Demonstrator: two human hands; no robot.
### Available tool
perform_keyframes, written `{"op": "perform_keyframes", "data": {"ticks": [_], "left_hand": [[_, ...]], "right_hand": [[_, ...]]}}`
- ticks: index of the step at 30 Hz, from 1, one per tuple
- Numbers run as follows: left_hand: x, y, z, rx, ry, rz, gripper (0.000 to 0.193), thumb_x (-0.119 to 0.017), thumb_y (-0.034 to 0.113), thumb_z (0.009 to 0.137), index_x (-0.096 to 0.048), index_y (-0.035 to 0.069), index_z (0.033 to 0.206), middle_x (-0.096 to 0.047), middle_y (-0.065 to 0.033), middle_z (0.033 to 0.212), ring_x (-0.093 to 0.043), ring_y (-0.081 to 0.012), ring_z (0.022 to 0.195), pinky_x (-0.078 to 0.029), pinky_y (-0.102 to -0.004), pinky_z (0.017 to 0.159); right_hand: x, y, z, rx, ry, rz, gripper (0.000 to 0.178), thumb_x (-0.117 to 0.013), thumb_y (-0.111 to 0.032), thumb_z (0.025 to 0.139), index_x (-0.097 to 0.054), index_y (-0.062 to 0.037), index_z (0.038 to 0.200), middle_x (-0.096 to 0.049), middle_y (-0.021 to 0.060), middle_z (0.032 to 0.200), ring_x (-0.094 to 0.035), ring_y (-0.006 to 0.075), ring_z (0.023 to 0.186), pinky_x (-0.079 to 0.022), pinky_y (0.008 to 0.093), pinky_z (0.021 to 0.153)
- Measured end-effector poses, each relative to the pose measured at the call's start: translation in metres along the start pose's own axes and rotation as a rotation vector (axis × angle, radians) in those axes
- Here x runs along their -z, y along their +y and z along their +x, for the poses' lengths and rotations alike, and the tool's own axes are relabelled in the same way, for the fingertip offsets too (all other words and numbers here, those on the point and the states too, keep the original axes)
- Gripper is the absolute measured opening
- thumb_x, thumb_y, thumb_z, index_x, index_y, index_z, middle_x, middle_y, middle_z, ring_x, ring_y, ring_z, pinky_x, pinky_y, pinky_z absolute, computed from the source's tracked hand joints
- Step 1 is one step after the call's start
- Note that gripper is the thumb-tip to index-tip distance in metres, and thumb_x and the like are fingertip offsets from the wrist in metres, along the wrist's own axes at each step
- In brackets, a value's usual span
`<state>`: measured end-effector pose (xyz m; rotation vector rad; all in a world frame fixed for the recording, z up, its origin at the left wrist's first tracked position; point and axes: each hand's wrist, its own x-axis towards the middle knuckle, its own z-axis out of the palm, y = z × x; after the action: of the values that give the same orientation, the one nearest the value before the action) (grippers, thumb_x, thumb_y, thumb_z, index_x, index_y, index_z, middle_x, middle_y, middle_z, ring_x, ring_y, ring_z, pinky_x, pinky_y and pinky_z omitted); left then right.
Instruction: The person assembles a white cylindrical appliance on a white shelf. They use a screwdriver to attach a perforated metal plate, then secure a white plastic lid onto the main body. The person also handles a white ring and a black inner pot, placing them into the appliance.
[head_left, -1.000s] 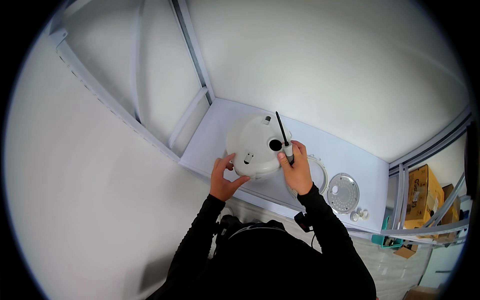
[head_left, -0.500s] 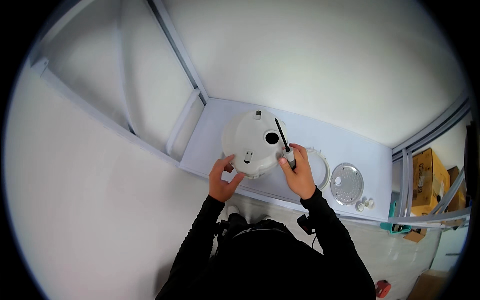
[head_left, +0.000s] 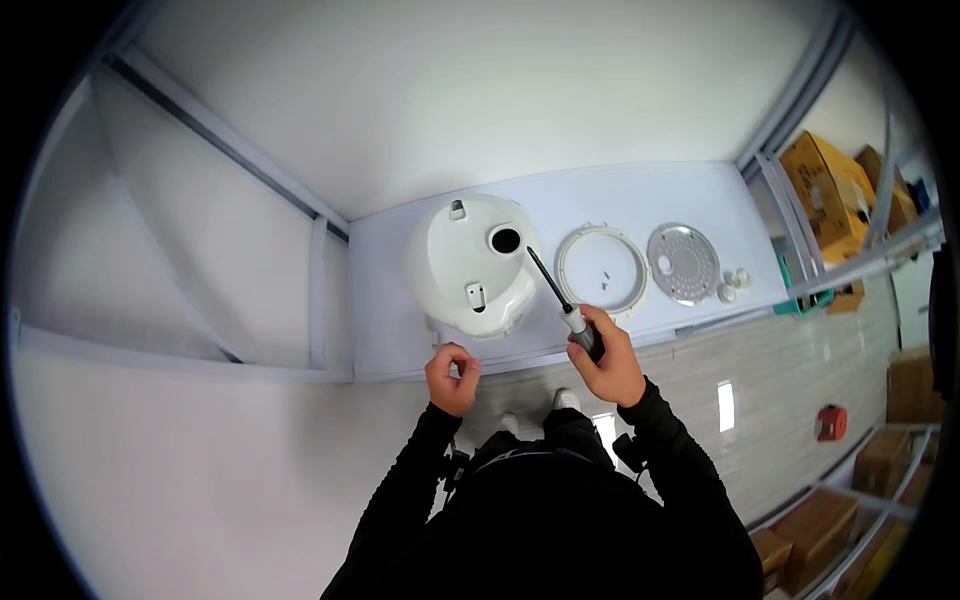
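A screwdriver with a grey and black handle is gripped in my right hand, its dark shaft slanting up and left toward a white, rounded appliance housing. The housing rests on the table, showing a round dark hole and two small slotted recesses. My left hand is curled closed just off the table's front edge, below the housing and apart from it. Whatever its fingers may hold is hidden. Beside the housing lies a white ring, with several small screws inside it.
On the white table, a perforated metal disc lies right of the ring, with small white round parts next to it. Frame posts rise around the table. Cardboard boxes stand at right; a red object is on the floor.
Both hands have come away from the housing, the left drawing back and curling closed. The right still holds the screwdriver. The housing sits slightly turned, and the view has shifted.
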<state>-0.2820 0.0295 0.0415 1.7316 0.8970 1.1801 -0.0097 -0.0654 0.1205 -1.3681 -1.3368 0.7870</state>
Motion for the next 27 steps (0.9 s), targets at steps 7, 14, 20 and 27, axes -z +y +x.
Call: {"op": "perform_keyframes", "data": {"ticks": [7,14,20,27], "left_hand": [[0.003,0.018,0.014,0.026,-0.456,-0.102,0.033,-0.072,0.007,0.088,-0.066,-0.001,0.120,-0.065,-0.0041,0.078,-0.056,-0.0102,0.066,-0.047,-0.0270,0.064],[-0.017,0.023,0.006,0.232,-0.496,-0.492,0.037,-0.061,0.014,0.102,-0.055,-0.004,0.134,-0.070,-0.0084,0.095,-0.059,-0.0100,0.071,-0.051,-0.0258,0.066],[-0.012,0.015,0.003,0.395,-0.444,-0.533,0.028,-0.059,0.016,0.104,-0.059,-0.004,0.124,-0.073,-0.0119,0.100,-0.060,-0.0092,0.070,-0.051,-0.0243,0.061],[-0.009,0.018,0.010,0.405,-0.385,-0.420,0.036,-0.063,0.017,0.102,-0.061,-0.005,0.130,-0.074,-0.0092,0.094,-0.060,-0.0080,0.072,-0.049,-0.0236,0.063]], "right_hand": [[-0.050,-0.023,-0.064,-0.062,0.121,-0.020,0.063,-0.064,0.001,0.088,-0.045,-0.0003,0.148,-0.068,0.0157,0.108,-0.065,0.0224,0.100,-0.050,0.0329,0.091],[-0.094,-0.036,-0.115,-0.202,0.091,-0.030,0.065,-0.063,0.001,0.091,-0.043,-0.0035,0.153,-0.069,0.0143,0.117,-0.065,0.0182,0.101,-0.050,0.0315,0.093],[-0.117,-0.049,-0.125,-0.408,0.022,0.323,0.064,-0.055,-0.002,0.100,-0.032,-0.0095,0.159,-0.067,0.0121,0.121,-0.062,0.0119,0.083,-0.053,0.0269,0.072],[-0.133,-0.054,-0.119,-0.517,0.045,0.721,0.058,-0.049,-0.015,0.107,-0.027,-0.0114,0.161,-0.067,0.0120,0.119,-0.060,0.0114,0.074,-0.050,0.0248,0.058]]}}
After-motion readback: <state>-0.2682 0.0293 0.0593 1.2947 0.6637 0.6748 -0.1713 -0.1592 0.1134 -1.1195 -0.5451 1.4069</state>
